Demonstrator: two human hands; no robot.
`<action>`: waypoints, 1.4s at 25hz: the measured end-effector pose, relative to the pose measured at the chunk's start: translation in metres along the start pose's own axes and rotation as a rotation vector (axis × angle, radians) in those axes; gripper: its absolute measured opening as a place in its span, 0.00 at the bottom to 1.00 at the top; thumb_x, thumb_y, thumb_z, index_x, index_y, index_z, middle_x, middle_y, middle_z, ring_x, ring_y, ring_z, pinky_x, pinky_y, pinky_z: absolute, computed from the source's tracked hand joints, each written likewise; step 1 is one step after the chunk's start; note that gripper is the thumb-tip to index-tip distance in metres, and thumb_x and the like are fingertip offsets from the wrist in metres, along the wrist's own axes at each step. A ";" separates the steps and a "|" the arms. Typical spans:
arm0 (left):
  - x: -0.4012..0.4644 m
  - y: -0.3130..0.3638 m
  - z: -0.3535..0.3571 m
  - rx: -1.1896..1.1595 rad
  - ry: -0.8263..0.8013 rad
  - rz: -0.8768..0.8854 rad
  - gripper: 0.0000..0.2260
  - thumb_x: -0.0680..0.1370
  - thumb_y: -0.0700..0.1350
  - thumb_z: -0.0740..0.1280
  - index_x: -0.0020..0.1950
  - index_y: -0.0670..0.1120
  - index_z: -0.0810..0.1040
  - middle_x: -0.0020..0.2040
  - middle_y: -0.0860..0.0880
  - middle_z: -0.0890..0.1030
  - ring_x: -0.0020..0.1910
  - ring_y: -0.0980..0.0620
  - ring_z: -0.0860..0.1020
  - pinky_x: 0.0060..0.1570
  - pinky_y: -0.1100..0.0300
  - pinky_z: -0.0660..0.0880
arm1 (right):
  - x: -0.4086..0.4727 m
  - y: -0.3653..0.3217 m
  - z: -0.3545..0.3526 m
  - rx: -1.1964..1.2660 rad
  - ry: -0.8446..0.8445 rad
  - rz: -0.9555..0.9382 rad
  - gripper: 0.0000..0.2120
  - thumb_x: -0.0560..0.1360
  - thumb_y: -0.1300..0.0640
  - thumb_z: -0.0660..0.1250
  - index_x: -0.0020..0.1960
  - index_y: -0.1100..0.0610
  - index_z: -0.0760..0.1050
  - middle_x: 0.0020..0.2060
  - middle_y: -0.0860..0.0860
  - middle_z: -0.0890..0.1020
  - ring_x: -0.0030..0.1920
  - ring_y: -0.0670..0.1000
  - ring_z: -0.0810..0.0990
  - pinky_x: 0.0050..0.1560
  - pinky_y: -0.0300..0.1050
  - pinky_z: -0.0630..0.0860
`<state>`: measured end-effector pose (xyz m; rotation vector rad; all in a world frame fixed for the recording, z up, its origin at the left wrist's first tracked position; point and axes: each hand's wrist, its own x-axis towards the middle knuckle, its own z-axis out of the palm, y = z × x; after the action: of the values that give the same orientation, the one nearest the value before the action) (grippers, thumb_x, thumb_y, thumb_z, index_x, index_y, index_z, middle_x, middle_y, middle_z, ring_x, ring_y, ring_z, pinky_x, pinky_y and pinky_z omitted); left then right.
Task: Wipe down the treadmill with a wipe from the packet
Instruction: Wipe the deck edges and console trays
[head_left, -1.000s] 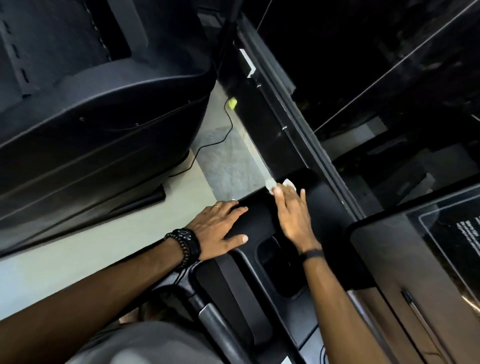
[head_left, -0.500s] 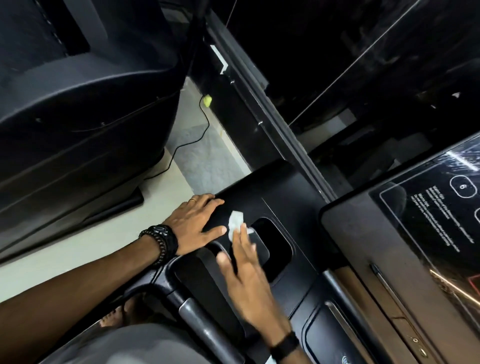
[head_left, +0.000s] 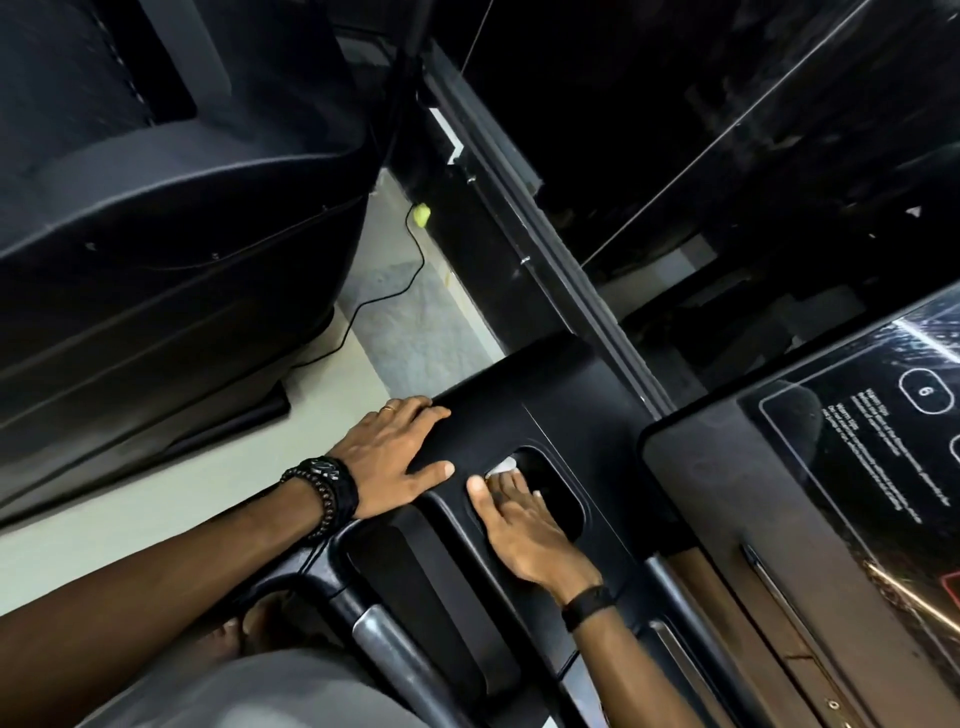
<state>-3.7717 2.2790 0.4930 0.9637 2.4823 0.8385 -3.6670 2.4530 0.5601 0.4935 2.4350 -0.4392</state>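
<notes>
Right hand (head_left: 524, 530) flat, fingers straight and together, reaching into recessed cup pocket (head_left: 558, 493) of treadmill console (head_left: 519, 395); fingertips pressing white wipe (head_left: 503, 464) against pocket's upper-left edge. Wipe mostly hidden under fingers, only a small white bit showing. Black band (head_left: 587, 607) on right wrist. Left hand (head_left: 392, 454) spread, palm down on console's left wing, thumb pointing toward right hand, just apart from it; ring (head_left: 387, 409) on one finger, watch (head_left: 332, 480) and bead bracelet on wrist. Handlebar (head_left: 384, 634) with silver grip sensor below left hand. Display (head_left: 883, 457) at right edge, glossy, white text and a "6" button visible. Floor (head_left: 171, 499) pale at left, black cable (head_left: 387, 296) running across it to a yellow-green plug (head_left: 421, 214). Second dark machine (head_left: 156, 208) upper left. Grey clothing bottom centre. Wipe packet not seen.
</notes>
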 end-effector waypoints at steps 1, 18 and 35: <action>0.000 0.000 0.000 0.000 0.000 0.000 0.41 0.71 0.71 0.46 0.80 0.53 0.57 0.78 0.50 0.61 0.76 0.48 0.60 0.74 0.52 0.62 | 0.004 0.002 0.001 -0.062 0.010 0.010 0.54 0.67 0.22 0.30 0.82 0.55 0.53 0.82 0.51 0.51 0.81 0.47 0.44 0.80 0.50 0.42; 0.001 0.000 0.000 0.009 0.001 0.003 0.40 0.71 0.71 0.47 0.79 0.52 0.58 0.76 0.50 0.62 0.75 0.47 0.62 0.72 0.49 0.64 | -0.022 -0.009 -0.009 0.178 -0.158 0.077 0.41 0.76 0.26 0.40 0.67 0.53 0.74 0.69 0.54 0.75 0.72 0.53 0.67 0.71 0.49 0.61; 0.003 0.000 0.000 -0.039 0.015 0.000 0.38 0.71 0.72 0.49 0.77 0.53 0.61 0.72 0.52 0.66 0.71 0.49 0.66 0.69 0.50 0.67 | -0.032 -0.032 -0.008 0.502 -0.076 0.097 0.38 0.78 0.29 0.42 0.75 0.52 0.69 0.71 0.51 0.71 0.75 0.52 0.65 0.74 0.48 0.59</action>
<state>-3.7740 2.2811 0.4923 0.9471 2.4691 0.8935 -3.6616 2.4206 0.5920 0.7827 2.2068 -1.0164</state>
